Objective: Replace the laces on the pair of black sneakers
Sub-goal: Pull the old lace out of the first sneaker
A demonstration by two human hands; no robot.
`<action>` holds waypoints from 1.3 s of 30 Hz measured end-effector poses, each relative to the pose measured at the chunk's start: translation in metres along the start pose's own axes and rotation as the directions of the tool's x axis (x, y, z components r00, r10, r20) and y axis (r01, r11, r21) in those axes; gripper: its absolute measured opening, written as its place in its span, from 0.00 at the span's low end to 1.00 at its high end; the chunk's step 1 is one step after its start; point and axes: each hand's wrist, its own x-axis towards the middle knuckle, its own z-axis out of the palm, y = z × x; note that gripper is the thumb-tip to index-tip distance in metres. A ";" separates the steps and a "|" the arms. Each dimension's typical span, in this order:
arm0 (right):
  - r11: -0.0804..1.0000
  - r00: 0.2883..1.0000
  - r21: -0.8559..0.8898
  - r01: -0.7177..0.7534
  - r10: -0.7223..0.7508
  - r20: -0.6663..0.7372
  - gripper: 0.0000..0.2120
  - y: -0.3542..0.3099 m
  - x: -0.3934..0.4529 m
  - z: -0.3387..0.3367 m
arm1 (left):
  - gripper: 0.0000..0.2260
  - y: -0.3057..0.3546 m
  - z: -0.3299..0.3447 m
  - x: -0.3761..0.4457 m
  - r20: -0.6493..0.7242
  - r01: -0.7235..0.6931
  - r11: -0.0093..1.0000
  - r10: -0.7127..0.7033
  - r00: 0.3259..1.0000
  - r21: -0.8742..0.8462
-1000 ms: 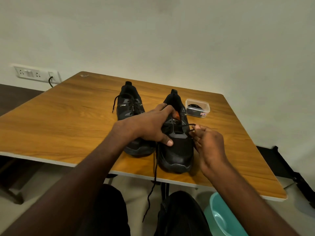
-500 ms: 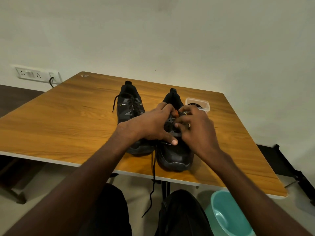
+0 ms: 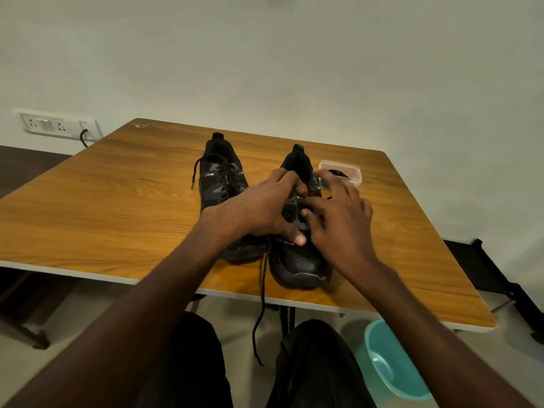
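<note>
Bracing the right sneaker near the table edge, the left hand grips its upper, fingers curled at the tongue and thumb on the vamp. The right hand works at the eyelets; whether it pinches the lace I cannot tell. That loose end dangles off the near edge, so a knee could snag it and drag the shoe. The left sneaker, far left, remains laced.

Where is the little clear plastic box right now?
In the head view, the clear box sits on the table at the far right, just behind the right hand and beside the right sneaker.
</note>
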 end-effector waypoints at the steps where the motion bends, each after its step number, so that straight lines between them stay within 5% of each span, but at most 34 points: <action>1: 1.000 0.999 -0.010 -0.008 0.008 0.033 0.10 -0.002 0.003 0.002 | 0.43 0.000 0.000 0.000 -0.001 0.001 1.000 -0.001 1.000 0.001; 4: 0.952 0.956 0.260 -0.163 0.218 -0.195 0.06 -0.005 0.004 -0.001 | 0.43 -0.002 -0.001 -0.001 0.002 0.003 1.000 -0.003 1.000 -0.022; 6: 0.738 0.742 0.608 -0.293 0.576 -0.342 0.05 -0.002 0.006 -0.014 | 0.43 -0.003 -0.002 -0.001 0.007 0.009 0.999 -0.009 1.000 -0.036; 8: 0.621 0.571 0.722 -0.305 0.726 -0.384 0.05 0.006 0.007 -0.024 | 0.43 -0.005 -0.002 0.000 0.004 0.013 0.999 -0.013 1.000 -0.039; 9: 0.668 0.583 0.674 -0.316 0.697 -0.417 0.05 0.010 0.006 -0.026 | 0.43 -0.005 -0.002 0.000 0.003 0.013 0.999 -0.012 1.000 -0.039; 12: 0.917 0.815 0.317 -0.243 0.371 -0.446 0.15 0.013 -0.004 -0.020 | 0.43 -0.006 -0.002 0.002 0.003 0.007 0.999 -0.007 1.000 -0.046; 15: 0.995 0.970 0.087 -0.039 0.058 -0.236 0.12 0.003 -0.006 -0.010 | 0.43 -0.008 -0.002 0.001 -0.002 -0.011 0.999 0.011 1.000 -0.039; 17: 0.999 0.998 0.028 0.019 -0.017 -0.052 0.10 -0.003 -0.002 -0.003 | 0.42 -0.008 -0.001 0.000 -0.002 -0.021 0.999 0.021 1.000 -0.027; 19: 0.999 1.000 0.030 -0.021 0.020 0.015 0.09 -0.003 0.004 0.004 | 0.42 -0.009 -0.001 0.001 -0.003 -0.019 1.000 0.019 1.000 -0.025; 21: 0.967 0.980 0.213 -0.143 0.167 -0.103 0.11 -0.004 0.005 0.004 | 0.42 -0.009 0.000 0.001 -0.001 -0.009 0.999 0.009 1.000 -0.038; 22: 0.892 0.924 0.395 -0.220 0.320 -0.209 0.14 -0.003 0.006 -0.001 | 0.43 -0.010 -0.001 0.002 0.006 -0.004 0.999 0.004 1.000 -0.045; 24: 0.641 0.699 0.723 -0.257 0.640 -0.319 0.10 0.001 0.007 -0.011 | 0.43 -0.009 -0.002 0.002 0.018 0.001 0.999 0.000 1.000 -0.051; 26: 0.602 0.588 0.749 -0.278 0.723 -0.363 0.07 0.007 0.005 -0.016 | 0.44 -0.010 -0.002 0.002 0.028 0.007 0.998 -0.005 1.000 -0.057; 29: 0.885 0.811 0.415 -0.212 0.396 -0.430 0.16 0.009 -0.003 -0.010 | 0.44 -0.010 -0.001 0.003 0.021 -0.004 0.999 0.005 1.000 -0.044; 31: 0.981 0.941 0.176 -0.083 0.135 -0.310 0.16 0.001 -0.005 -0.005 | 0.43 -0.010 -0.001 0.002 0.014 -0.016 0.999 0.016 1.000 -0.038; 33: 0.999 0.994 0.041 -0.011 0.015 -0.110 0.12 -0.003 -0.001 0.002 | 0.42 -0.010 -0.001 0.002 0.008 -0.021 0.999 0.021 1.000 -0.038; 35: 0.997 0.998 0.063 -0.045 0.048 -0.034 0.08 -0.004 0.004 0.008 | 0.42 -0.009 -0.002 0.002 0.008 -0.020 0.999 0.021 1.000 -0.036; 37: 0.963 0.968 0.223 -0.154 0.192 -0.164 0.05 -0.004 0.005 0.013 | 0.43 -0.010 -0.001 0.002 0.011 -0.017 0.999 0.017 1.000 -0.035; 39: 0.805 0.808 0.520 -0.287 0.495 -0.321 0.04 -0.001 0.004 0.015 | 0.43 -0.010 -0.001 0.002 0.022 -0.009 0.999 0.010 1.000 -0.042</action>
